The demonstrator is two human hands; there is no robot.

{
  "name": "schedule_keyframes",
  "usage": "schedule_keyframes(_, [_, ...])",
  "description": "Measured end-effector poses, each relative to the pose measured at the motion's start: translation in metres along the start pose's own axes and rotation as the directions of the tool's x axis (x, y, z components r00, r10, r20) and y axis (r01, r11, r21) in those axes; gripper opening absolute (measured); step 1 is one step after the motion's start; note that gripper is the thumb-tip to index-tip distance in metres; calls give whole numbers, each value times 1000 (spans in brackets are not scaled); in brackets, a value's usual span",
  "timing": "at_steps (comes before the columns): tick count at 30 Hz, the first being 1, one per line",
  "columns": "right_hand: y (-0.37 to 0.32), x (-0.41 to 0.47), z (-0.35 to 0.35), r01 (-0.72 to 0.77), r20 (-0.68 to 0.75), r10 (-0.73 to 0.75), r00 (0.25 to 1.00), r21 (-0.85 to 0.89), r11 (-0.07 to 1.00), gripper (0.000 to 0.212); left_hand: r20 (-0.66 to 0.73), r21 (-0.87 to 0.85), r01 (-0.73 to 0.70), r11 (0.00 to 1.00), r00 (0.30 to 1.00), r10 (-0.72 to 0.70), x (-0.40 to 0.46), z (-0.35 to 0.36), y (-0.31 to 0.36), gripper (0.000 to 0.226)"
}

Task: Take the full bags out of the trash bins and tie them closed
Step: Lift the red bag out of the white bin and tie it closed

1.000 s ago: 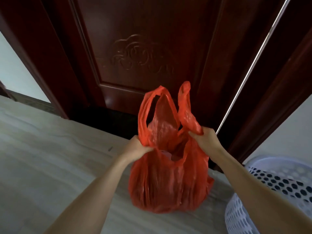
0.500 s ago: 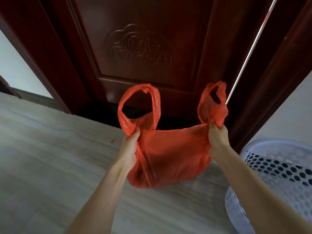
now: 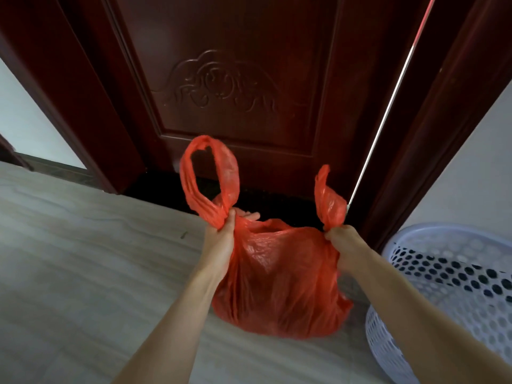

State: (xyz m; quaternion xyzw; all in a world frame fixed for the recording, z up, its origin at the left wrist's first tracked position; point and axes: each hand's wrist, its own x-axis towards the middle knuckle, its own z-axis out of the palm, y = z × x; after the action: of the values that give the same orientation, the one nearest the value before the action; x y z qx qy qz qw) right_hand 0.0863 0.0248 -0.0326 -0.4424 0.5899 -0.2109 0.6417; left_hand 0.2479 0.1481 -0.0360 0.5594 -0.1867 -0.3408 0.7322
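Nearby, a white basket [image 3: 454, 275] stands beside the red bag [image 3: 279, 284].

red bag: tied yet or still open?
Still open. The red bag has no knot: the left hand and right hand hold its two handle loops apart, mouth gaping between.

I stand over a pale, wood-grain floor [image 3: 83, 273]. My red plastic bag [image 3: 279, 289] sits on it near the far edge by the dark door threshold, and a white perforated basket [image 3: 454, 286] rests at the right edge.
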Motion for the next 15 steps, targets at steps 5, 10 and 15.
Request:
schedule_keyframes(5, [20, 5, -10, -101, -8, 101, 995, -91, 991, 17, -130, -205, 80, 976, 986, -109, 1, 7, -2, 25])
schedule_keyframes(10, [26, 9, -3, -136, 4, 136, 991, -1, 991, 36, -167, -446, 129, 886, 960, -224, 6, 9, -4, 32])
schedule_keyframes(15, [17, -13, 20, 251, -85, -236, 968, 308, 918, 23, -149, -259, 321, 911, 918, -366, 0, 11, -13, 33])
